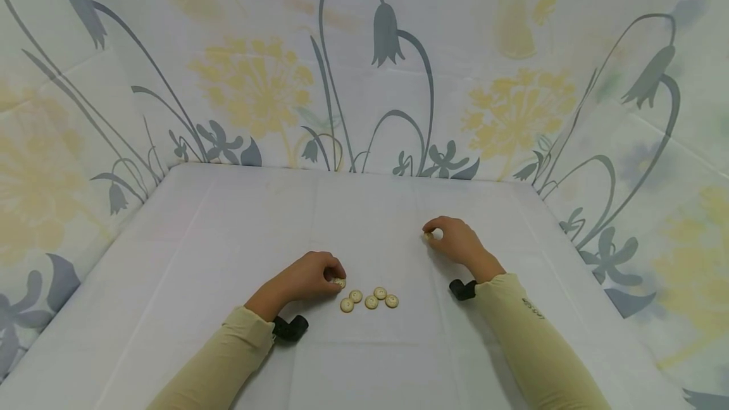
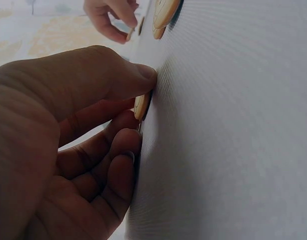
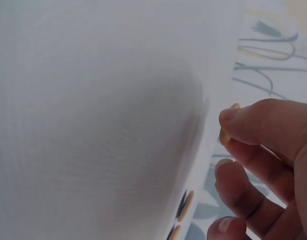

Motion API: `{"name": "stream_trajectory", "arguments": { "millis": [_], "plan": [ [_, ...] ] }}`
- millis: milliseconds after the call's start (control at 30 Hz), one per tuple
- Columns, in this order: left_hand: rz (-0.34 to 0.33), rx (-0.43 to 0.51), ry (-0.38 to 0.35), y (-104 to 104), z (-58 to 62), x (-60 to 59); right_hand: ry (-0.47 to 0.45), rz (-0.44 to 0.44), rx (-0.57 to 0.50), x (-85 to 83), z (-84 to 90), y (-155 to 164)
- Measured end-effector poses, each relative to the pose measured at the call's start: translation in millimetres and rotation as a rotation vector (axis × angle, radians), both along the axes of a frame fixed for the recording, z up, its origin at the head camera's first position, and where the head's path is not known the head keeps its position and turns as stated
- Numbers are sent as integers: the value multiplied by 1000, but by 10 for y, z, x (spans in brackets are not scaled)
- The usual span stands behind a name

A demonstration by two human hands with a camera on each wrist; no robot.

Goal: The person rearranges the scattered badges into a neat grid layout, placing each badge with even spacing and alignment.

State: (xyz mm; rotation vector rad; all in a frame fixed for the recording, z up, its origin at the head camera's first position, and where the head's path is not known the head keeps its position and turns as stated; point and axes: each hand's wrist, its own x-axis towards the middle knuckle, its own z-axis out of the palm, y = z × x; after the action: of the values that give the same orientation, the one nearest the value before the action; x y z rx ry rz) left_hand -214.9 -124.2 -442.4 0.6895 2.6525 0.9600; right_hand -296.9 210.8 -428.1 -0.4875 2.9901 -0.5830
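Several cream buttons (image 1: 370, 299) lie in a small cluster on the white table (image 1: 228, 239), near its front middle. My left hand (image 1: 336, 278) rests at the cluster's left end and pinches one button (image 2: 140, 106) between thumb and fingers against the cloth. My right hand (image 1: 428, 233) sits further back and to the right, pinching another cream button (image 3: 224, 136) at its fingertips just above the table. In the left wrist view, two more buttons (image 2: 163, 15) show beyond my fingers (image 2: 124, 150). Both arms wear beige sleeves.
A white cloth with grey and yellow flower prints (image 1: 387, 37) forms walls at the back and both sides of the table. Black wrist camera mounts (image 1: 290, 328) sit at both cuffs.
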Motion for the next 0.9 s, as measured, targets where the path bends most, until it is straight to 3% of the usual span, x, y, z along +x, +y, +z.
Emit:
{"name": "stream_trajectory", "arguments": {
  "millis": [900],
  "plan": [
    [13, 1, -21, -2, -18, -6, -15, -55, 10, -102, 25, 115]
  ]
}}
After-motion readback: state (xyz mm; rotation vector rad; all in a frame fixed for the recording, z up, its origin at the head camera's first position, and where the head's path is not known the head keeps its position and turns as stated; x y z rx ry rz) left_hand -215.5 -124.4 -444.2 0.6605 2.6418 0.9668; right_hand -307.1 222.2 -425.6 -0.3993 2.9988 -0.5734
